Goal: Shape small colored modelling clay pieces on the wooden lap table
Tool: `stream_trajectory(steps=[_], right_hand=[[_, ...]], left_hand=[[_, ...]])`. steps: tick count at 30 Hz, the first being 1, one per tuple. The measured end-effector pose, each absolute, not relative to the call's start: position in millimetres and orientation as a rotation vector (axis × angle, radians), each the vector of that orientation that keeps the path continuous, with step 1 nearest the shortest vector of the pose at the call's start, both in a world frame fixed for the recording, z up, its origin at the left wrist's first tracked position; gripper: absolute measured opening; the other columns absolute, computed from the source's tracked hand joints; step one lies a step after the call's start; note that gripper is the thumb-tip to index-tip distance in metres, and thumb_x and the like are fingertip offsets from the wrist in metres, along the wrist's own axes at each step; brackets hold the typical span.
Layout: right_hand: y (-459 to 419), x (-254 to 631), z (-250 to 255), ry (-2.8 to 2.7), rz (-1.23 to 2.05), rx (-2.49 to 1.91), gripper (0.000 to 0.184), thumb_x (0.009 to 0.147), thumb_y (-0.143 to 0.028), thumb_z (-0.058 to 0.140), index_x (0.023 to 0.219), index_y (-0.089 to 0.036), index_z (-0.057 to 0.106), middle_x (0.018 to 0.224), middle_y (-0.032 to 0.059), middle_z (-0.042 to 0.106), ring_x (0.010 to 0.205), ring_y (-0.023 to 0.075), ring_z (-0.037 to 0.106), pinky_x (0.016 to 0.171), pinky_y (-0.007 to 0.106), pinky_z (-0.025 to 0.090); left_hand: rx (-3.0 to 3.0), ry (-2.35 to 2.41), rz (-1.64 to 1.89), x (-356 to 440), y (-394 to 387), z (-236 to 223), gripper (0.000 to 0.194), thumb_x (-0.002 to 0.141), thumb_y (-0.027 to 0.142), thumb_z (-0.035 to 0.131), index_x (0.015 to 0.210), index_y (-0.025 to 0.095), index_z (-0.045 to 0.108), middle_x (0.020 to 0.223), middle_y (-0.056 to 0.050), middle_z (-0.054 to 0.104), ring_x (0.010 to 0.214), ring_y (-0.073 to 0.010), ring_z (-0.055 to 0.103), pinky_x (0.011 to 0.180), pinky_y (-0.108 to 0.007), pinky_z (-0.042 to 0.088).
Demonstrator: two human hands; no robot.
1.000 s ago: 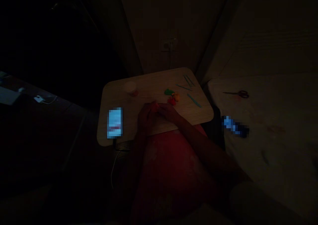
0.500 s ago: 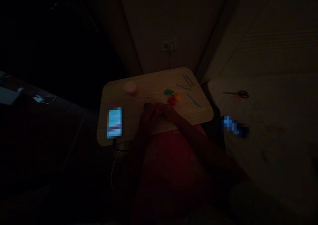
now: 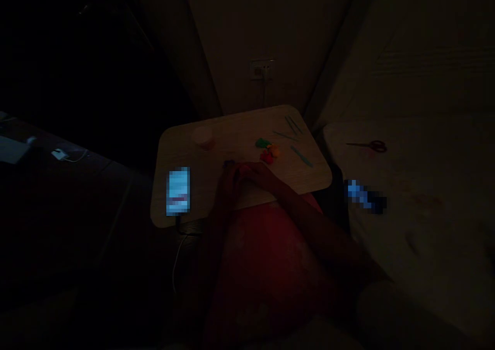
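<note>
In dim light my left hand point(image 3: 230, 179) and my right hand point(image 3: 260, 175) meet over the near edge of a small wooden table. Their fingers are closed around a reddish lump of modelling clay point(image 3: 244, 169), mostly hidden between them. Just beyond my left fingertips lies a small dark blue lump point(image 3: 229, 163). Past my right hand, red clay point(image 3: 266, 157), orange clay point(image 3: 274, 150) and green clay point(image 3: 262, 143) sit close together. Thin blue-green modelling tools point(image 3: 301, 156) lie to the right of them.
A pale tub point(image 3: 203, 137) stands at the table's back left. A lit, blurred-out screen point(image 3: 178, 191) is at the left edge of the table point(image 3: 162, 154). Scissors point(image 3: 373, 145) and another blurred object point(image 3: 365, 196) lie on a pale surface at right. A wall socket point(image 3: 263, 69) holds a plug.
My hands have drawn slightly closer together, and less of the reddish clay shows between the fingers. The picture is a little darker. Things on the table have stayed put.
</note>
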State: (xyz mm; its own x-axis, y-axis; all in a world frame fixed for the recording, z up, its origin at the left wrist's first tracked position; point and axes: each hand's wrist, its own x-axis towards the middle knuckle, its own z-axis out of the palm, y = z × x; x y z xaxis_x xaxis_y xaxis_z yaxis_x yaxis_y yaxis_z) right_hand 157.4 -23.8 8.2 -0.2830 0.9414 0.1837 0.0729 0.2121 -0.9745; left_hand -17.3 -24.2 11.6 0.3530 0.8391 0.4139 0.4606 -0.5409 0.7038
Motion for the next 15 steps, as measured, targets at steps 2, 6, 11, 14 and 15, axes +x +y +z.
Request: stream_trajectory(steps=[2,6,11,14,15], right_hand=[[-23.0,157.3,6.6,-1.589,1.192,-0.992,0.064,0.092,-0.075,0.053,0.096,-0.014,0.071,0.084,0.0053,0.068,0.084,0.0189,0.062,0.079,0.029,0.049],[-22.7,156.0,6.4,-1.578,1.162,-1.003,0.064,0.094,-0.076,0.05,0.095,-0.015,0.07,0.091,0.0064,0.07,0.085,0.0188,0.061,0.08,0.03,0.048],[-24.4,154.9,12.4,-1.586,1.158,-1.019,0.061,0.095,-0.075,0.048,0.09,-0.017,0.066,0.088,0.0047,0.067,0.083,0.0177,0.058,0.078,0.029,0.047],[-24.7,155.2,15.1,-1.624,1.135,-1.034,0.061,0.097,-0.074,0.048,0.086,-0.017,0.065,0.084,0.004,0.066,0.081,0.0173,0.057,0.077,0.029,0.046],[-24.6,155.2,15.3,-1.638,1.118,-1.042,0.061,0.097,-0.073,0.047,0.085,-0.017,0.065,0.083,0.0038,0.066,0.08,0.0172,0.057,0.076,0.029,0.045]], left_hand=[[2.159,1.121,1.057,-16.9,-23.6,11.0,0.036,0.106,0.05,0.049,0.123,0.022,0.064,0.119,-0.012,0.071,0.11,-0.0267,0.067,0.101,-0.044,0.055],[2.185,1.116,1.072,-16.3,-21.9,10.0,0.035,0.106,0.049,0.05,0.123,0.021,0.062,0.12,-0.013,0.069,0.11,-0.0267,0.065,0.1,-0.044,0.054],[2.194,1.121,1.093,-16.0,-20.9,8.8,0.036,0.106,0.051,0.047,0.119,0.021,0.061,0.117,-0.013,0.068,0.108,-0.026,0.064,0.099,-0.042,0.053],[2.201,1.143,1.085,-15.7,-22.0,8.7,0.038,0.106,0.053,0.045,0.118,0.02,0.061,0.117,-0.014,0.067,0.11,-0.0265,0.063,0.1,-0.043,0.052],[2.196,1.155,1.083,-15.6,-22.5,8.9,0.038,0.107,0.053,0.044,0.117,0.02,0.061,0.116,-0.013,0.067,0.109,-0.0265,0.063,0.101,-0.044,0.052]])
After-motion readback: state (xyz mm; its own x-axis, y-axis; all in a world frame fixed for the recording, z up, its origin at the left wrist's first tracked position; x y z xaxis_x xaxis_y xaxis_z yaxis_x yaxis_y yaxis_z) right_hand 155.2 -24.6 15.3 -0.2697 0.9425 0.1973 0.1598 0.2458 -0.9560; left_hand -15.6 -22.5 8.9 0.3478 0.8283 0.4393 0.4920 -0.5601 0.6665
